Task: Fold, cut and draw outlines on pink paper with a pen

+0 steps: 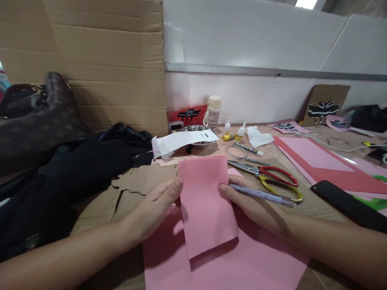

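A small pink paper piece (208,205) is held up between my two hands, its lower part curving toward me. My left hand (160,201) grips its left edge, the thumb against the edge and the fingers partly hidden behind. At the right edge, my right hand (242,201) pinches the paper with the thumb in front. A light purple pen (263,195) is also tucked in that hand, pointing right. Beneath lies a larger pink sheet (256,262). Scissors (266,175) with one red and one yellow handle loop rest just beyond my right hand.
Brown cardboard (99,217) covers the table, with dark cloth (75,173) and a bag (39,117) at left. Glue bottles (241,132), a metal dish (208,141) and a jar (214,108) stand behind. Right are red and pink sheets (326,165) and a black case (344,203).
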`<state>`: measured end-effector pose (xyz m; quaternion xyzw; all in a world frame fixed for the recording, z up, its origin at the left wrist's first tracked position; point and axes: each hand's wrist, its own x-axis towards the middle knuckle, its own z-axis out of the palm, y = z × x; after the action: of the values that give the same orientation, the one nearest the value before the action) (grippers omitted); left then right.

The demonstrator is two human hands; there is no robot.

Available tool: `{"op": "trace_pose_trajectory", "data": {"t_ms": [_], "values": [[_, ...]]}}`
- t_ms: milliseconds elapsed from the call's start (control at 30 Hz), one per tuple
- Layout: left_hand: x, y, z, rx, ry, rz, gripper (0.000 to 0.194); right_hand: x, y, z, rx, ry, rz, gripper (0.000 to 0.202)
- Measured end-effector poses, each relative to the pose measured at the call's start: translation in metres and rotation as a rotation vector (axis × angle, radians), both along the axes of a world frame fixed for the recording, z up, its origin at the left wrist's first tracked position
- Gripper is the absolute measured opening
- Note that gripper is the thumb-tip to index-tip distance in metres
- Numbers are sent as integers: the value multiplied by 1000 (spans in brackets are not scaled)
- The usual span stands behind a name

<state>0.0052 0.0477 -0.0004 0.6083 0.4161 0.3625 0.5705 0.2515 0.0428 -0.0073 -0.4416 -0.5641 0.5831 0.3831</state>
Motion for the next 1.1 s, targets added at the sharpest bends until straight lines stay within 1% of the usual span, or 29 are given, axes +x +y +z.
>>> {"op": "trace_pose_trajectory", "data": {"t_ms": [67,133,200,300,400,567,667,767,833,933,1033,1100], "values": [[1,2,0,32,33,6,59,1,1,2,-13,-45,7,23],[3,3,-1,53,71,22,58,3,3,-1,6,-88,-18,28],[4,4,-2,54,110,23,59,5,6,-7,39,-105,-56,36],[4,3,-4,23,156,-28,60,11,9,-18,106,-92,-70,45],[2,0,-5,-10,188,-90,61,12,9,-19,158,-80,-81,46],[1,-1,-6,-35,224,-124,60,6,4,-3,88,-87,-105,43],[3,1,-5,-41,230,-128,63,4,4,3,109,-96,-88,45],[3,2,-5,-35,242,-140,64,4,6,0,150,-90,-93,52],[3,2,-6,-32,254,-145,63,5,7,-4,134,-45,-103,53],[2,1,-8,-31,275,-153,62,6,8,-10,81,-15,-140,48],[1,2,-9,-26,303,-163,62,9,9,-13,121,-81,-197,43],[1,2,-8,-20,325,-165,63,11,10,-14,149,-105,-203,40]]}}
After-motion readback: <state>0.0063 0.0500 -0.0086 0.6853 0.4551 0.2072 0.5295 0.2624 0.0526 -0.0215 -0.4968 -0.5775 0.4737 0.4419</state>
